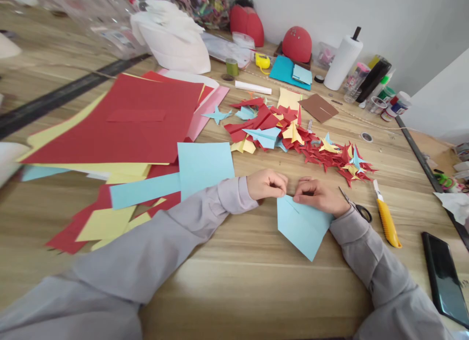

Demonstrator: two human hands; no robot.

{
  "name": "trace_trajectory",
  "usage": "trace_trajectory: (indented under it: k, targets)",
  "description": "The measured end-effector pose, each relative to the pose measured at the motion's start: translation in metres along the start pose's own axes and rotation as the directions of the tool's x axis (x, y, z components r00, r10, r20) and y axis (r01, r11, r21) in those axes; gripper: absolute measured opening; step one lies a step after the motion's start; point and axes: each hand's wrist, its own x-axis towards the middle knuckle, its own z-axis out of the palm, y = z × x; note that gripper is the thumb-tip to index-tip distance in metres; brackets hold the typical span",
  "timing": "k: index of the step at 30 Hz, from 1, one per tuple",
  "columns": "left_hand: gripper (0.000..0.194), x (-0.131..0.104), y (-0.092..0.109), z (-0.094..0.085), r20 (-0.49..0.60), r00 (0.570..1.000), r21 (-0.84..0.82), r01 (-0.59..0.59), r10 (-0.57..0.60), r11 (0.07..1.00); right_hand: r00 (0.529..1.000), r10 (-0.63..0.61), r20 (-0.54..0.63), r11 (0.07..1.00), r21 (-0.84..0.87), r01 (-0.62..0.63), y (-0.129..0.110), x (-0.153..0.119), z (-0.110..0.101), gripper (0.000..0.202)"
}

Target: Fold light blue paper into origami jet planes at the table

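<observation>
A light blue sheet of paper with a crease near its top corner is between my two hands, over the wooden table. My left hand pinches its upper left corner, fingers closed. My right hand grips the upper edge, thumb on top and fingers curled behind. Beyond the hands lies a heap of folded red, yellow and blue paper pieces, with a blue paper plane on it. A square blue sheet rests left of my left hand.
Large red sheets are stacked at the left. Scissors, a yellow utility knife and a black phone lie at the right. Bottles and jars, including a white bottle, stand along the wall. A yellow tape measure sits behind.
</observation>
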Motion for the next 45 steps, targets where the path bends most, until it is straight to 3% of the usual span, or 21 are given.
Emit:
trace_trajectory:
  k: [7,19,25,29,36,45]
  targets:
    - [0.023,-0.001,0.011,-0.007,-0.024,0.993,-0.188,0.113,-0.120,0.976,0.998,0.055,-0.032,0.989,0.137,-0.050,0.000,-0.002,-0.003,0.032]
    - [0.023,-0.002,0.008,-0.007,-0.055,0.990,-0.249,0.112,-0.130,0.962,0.997,0.070,-0.043,0.978,0.201,-0.060,0.001,-0.003,-0.003,0.029]
    - [0.025,-0.003,0.008,-0.003,-0.194,0.967,-0.291,0.102,-0.163,0.951,0.984,0.154,-0.092,0.956,0.267,-0.125,0.001,-0.004,0.001,0.031]
    - [0.024,-0.003,0.003,0.000,-0.329,0.930,-0.341,0.047,-0.166,0.939,0.954,0.254,-0.161,0.926,0.326,-0.191,0.002,-0.004,0.009,0.030]
    - [0.021,-0.001,-0.001,0.003,-0.443,0.865,-0.376,0.060,-0.237,0.925,0.924,0.270,-0.272,0.924,0.344,-0.169,0.002,-0.002,0.016,0.031]
    - [0.028,-0.001,0.004,0.003,-0.376,0.901,-0.298,0.105,-0.218,0.949,0.935,0.255,-0.247,0.928,0.334,-0.165,0.002,-0.002,0.015,0.029]
